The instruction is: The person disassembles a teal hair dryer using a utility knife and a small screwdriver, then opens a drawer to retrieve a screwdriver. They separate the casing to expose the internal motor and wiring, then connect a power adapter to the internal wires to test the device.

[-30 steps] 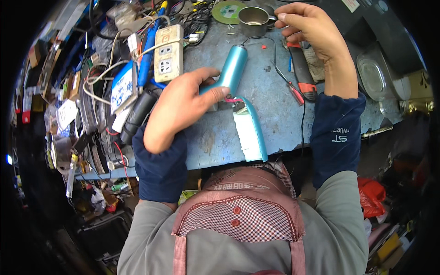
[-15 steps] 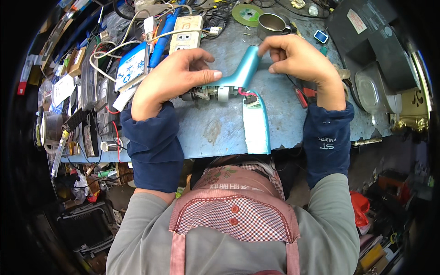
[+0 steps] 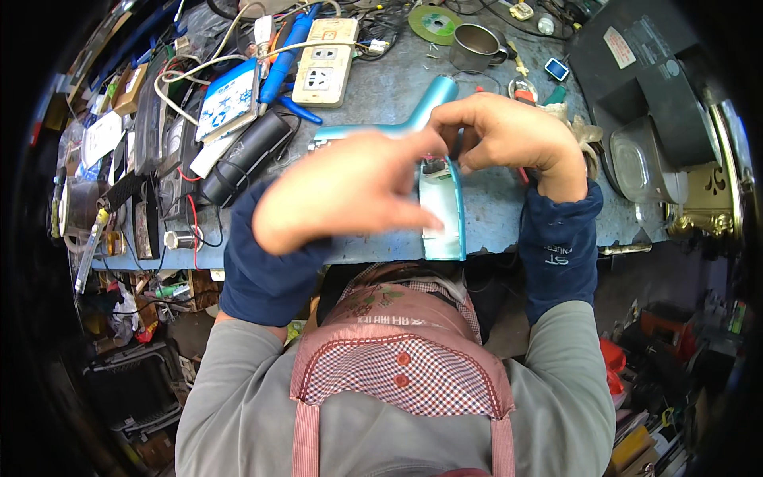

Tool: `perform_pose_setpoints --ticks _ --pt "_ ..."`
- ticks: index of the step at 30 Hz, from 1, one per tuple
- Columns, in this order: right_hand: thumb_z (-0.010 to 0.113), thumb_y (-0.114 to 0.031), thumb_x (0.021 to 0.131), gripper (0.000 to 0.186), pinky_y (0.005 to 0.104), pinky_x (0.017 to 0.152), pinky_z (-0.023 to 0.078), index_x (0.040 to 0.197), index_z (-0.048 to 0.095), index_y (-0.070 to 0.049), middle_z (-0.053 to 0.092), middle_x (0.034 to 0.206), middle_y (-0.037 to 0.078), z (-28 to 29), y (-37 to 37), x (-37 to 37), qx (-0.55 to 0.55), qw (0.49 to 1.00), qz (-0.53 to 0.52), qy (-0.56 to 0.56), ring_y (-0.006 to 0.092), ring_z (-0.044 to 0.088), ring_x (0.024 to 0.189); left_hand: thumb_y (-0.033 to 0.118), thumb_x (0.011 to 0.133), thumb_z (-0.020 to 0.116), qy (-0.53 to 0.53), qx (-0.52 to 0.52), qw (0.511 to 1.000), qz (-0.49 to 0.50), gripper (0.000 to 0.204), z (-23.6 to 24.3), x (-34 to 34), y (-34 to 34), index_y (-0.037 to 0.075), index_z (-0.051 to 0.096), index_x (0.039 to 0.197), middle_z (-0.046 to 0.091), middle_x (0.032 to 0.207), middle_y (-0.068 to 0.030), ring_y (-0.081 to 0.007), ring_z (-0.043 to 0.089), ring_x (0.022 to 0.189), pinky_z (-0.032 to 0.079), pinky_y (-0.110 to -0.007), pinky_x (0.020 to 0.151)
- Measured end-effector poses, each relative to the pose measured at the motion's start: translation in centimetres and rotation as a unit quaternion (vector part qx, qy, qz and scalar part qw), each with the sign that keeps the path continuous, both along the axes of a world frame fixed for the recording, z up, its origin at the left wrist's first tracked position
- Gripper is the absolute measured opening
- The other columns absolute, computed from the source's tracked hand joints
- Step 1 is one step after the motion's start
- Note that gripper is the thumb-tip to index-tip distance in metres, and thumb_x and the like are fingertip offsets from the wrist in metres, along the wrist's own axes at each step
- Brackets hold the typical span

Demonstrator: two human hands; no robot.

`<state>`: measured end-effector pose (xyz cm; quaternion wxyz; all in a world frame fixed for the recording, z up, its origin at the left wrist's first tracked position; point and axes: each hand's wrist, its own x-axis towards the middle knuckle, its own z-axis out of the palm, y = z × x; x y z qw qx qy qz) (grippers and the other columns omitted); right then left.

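— At the counter's (image 3: 509,211) near edge, what do the hands hold?
— Right hand (image 3: 509,135) pinches the teal dryer shell (image 3: 425,111). Left hand (image 3: 342,191) hovers blurred, fingers loose, gripping nothing I can see.
— And around them?
— Its handle half (image 3: 445,215) lies nearer; a power strip (image 3: 326,60) and a metal cup (image 3: 473,48) sit farther back.

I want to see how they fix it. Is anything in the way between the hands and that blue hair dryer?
Nothing visible is. The left hand and right hand are both already at the teal hair dryer and its opened shell. The metal cup and power strip sit farther back.
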<state>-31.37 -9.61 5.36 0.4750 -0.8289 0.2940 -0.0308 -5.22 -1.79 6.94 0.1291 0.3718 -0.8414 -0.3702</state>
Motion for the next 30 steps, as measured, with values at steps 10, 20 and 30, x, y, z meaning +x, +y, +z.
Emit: perform_pose_setpoints --ticks 10,20,30 --pt "0.08 0.005 0.081 0.033 0.0334 0.081 0.061 0.113 0.072 0.002 0.079 0.096 0.009 -1.4 -0.5 -0.1 0.085 0.996 -0.007 -0.024 0.0161 0.076 0.091 0.034 0.078 0.09 -0.042 -0.036 0.993 -0.102 0.079 -1.5 -1.7 2.8 0.002 0.057 0.142 0.069 0.128 -0.0269 -0.0488 0.072 0.105 0.06 -0.052 0.086" --pt "0.075 -0.001 0.09 0.03 0.0317 0.072 0.064 0.12 0.071 0.001 0.082 0.101 0.013 -1.5 -0.8 0.3 0.169 0.983 -0.004 -0.075 0.0184 0.079 0.089 -0.007 0.084 0.065 0.21 0.286 0.926 0.129 0.071 0.7 7.0 -0.1 -0.004 0.052 0.154 0.065 0.139 -0.016 -0.0154 0.073 0.108 0.057 -0.027 0.094" --pt "0.078 -0.009 0.085 0.032 0.0291 0.063 0.061 0.116 0.071 0.001 0.08 0.09 0.009 -1.6 -0.8 0.3 0.111 0.991 -0.011 -0.068 0.0165 0.077 0.076 0.009 0.085 0.091 0.069 0.175 0.979 0.075 0.065 0.9 6.4 0.3 0.0 0.065 0.144 0.071 0.125 -0.0094 -0.0176 0.073 0.11 0.059 -0.033 0.092"
